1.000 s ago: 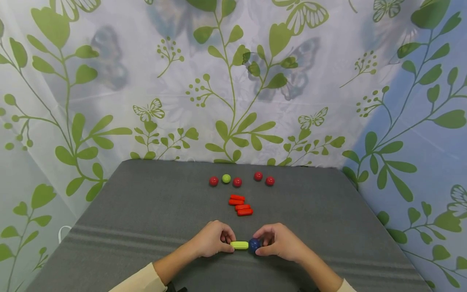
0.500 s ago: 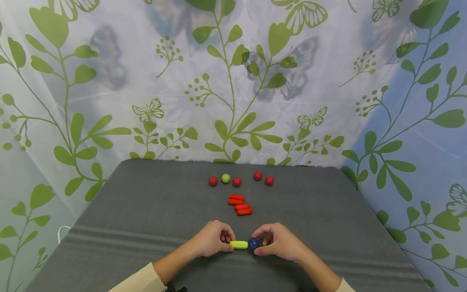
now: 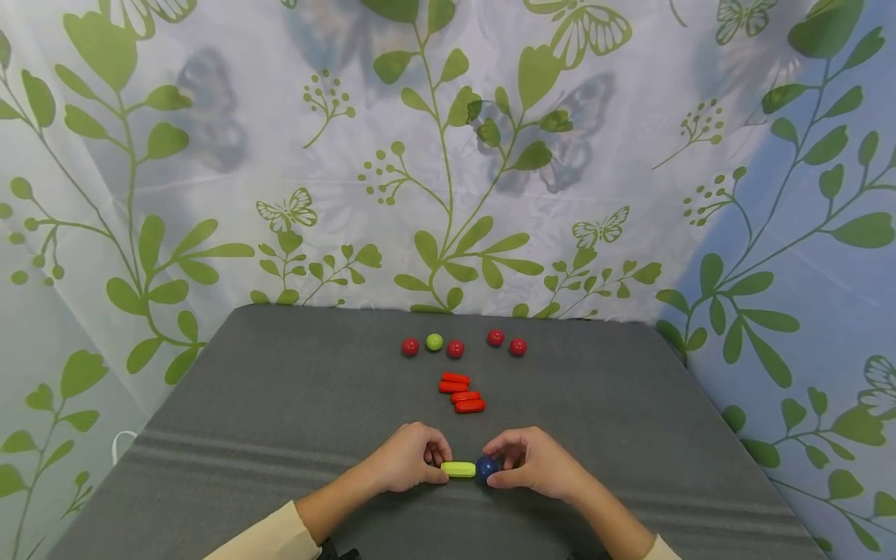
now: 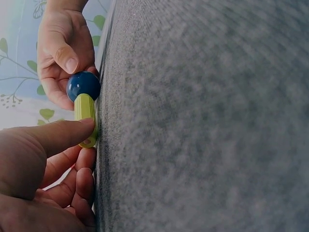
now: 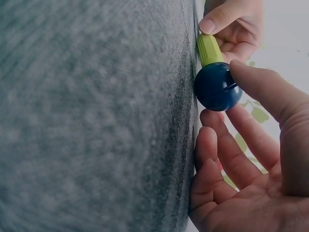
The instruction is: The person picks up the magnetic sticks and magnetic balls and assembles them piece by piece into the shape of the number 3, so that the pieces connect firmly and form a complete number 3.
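Observation:
Near the front of the grey cloth-covered table, my left hand (image 3: 413, 459) pinches a yellow-green ribbed stick (image 3: 459, 469) by its left end, between thumb and fingers. My right hand (image 3: 535, 465) holds a dark blue glossy ball (image 3: 487, 470) between thumb and fingertips. Stick and ball meet end to end in a level line, close over the cloth. In the right wrist view, a seam line runs round the blue ball (image 5: 218, 87). From the left wrist, the thumb lies over the near part of the yellow-green stick (image 4: 85, 107), and the ball is at its far end.
Several red sticks (image 3: 467, 406) lie in a slanting group beyond my hands. Farther back rest several red balls (image 3: 455, 349) and one lime-green ball (image 3: 434, 342). A leaf-patterned curtain (image 3: 336, 171) hangs behind the grey tabletop (image 3: 315, 373).
Both hands keep their hold, with stick and ball still end to end. Only a slight shift of the whole head view shows.

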A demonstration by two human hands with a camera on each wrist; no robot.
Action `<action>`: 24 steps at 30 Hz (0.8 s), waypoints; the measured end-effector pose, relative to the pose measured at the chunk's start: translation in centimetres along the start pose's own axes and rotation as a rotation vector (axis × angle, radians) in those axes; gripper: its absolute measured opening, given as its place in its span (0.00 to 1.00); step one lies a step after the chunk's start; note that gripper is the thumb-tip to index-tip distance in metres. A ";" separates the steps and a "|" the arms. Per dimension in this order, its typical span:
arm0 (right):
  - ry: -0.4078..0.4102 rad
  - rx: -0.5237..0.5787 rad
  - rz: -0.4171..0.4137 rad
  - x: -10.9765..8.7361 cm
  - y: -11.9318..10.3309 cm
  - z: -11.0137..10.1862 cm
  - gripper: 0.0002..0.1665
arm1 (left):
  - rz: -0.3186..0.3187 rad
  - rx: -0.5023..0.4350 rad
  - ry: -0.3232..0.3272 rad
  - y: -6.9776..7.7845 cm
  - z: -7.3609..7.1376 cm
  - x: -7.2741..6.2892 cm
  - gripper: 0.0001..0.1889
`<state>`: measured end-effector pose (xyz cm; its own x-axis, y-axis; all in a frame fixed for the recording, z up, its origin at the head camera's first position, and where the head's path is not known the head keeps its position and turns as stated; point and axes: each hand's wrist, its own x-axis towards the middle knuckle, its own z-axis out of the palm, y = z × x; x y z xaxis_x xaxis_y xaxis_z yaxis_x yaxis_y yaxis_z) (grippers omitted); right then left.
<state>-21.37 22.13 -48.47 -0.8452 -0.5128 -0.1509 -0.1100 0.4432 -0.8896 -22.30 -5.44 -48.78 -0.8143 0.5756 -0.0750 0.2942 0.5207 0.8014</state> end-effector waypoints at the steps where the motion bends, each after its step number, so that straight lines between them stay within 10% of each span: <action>1: -0.002 0.001 -0.002 0.0 0.0 0.0 0.20 | -0.001 0.002 -0.001 0.0 0.0 0.0 0.08; 24: -0.010 -0.043 -0.021 0.2 -0.4 0.3 0.22 | 0.014 -0.019 -0.010 -0.3 -0.2 0.2 0.09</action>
<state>-21.32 21.61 -48.24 -0.8373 -0.5293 -0.1372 -0.1501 0.4638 -0.8732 -22.63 -5.56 -48.92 -0.8053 0.5887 -0.0697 0.2957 0.5008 0.8135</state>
